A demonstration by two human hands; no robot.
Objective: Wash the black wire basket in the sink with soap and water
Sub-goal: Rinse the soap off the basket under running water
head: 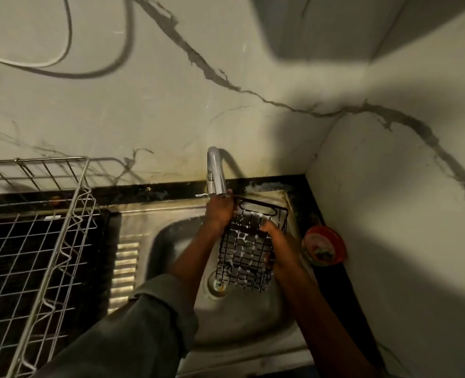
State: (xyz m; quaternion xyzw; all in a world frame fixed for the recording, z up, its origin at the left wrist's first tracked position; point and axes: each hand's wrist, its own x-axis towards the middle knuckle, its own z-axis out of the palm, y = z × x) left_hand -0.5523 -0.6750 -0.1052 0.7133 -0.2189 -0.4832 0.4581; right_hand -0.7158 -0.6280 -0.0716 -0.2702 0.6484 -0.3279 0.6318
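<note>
Head view. The basket [249,248], a black wire grid flecked with white foam, is held tilted over the sink [171,241], above the drain [217,285]. Its upper rim is positioned just below the tap [215,173].

The left hand [220,211] is closed around the basket's upper left edge, directly under the tap outlet; its fingers are curled over the wire. The right hand [277,246] is placed against the basket's right side, with fingers wrapped round the wire there. Whether water is running cannot be told.

A grey sleeve [149,317] covers the left forearm. A metal rack [35,241] stands on the counter left of the sink. A red tub [324,245] sits at the sink's right corner, against the wall; no writing on it can be read. A white cable [48,61] hangs on the marbled wall.
</note>
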